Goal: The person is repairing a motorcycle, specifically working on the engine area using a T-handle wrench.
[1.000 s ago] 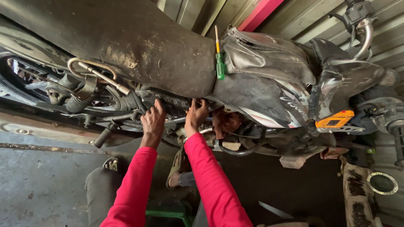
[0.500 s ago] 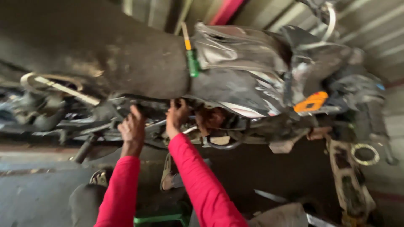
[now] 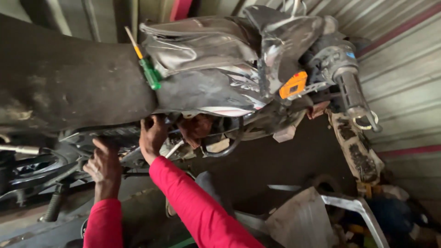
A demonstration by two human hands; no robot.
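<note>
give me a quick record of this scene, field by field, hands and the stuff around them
setting: motorcycle seen from above, beside a corrugated metal wall
left hand: on the frame under the seat, fingers spread, nothing held
right hand: reaching in under the fuel tank; what the fingers grip is hidden
sleeves: red, both arms
screwdriver: green and yellow handle, wedged between seat and tank
handlebar grip: dark, at right
turn signal: orange

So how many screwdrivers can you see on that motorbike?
1. A green-handled screwdriver lies on top of the bike, where the dark seat meets the tank cover. Others could be hidden under the frame, where both hands reach.
</note>
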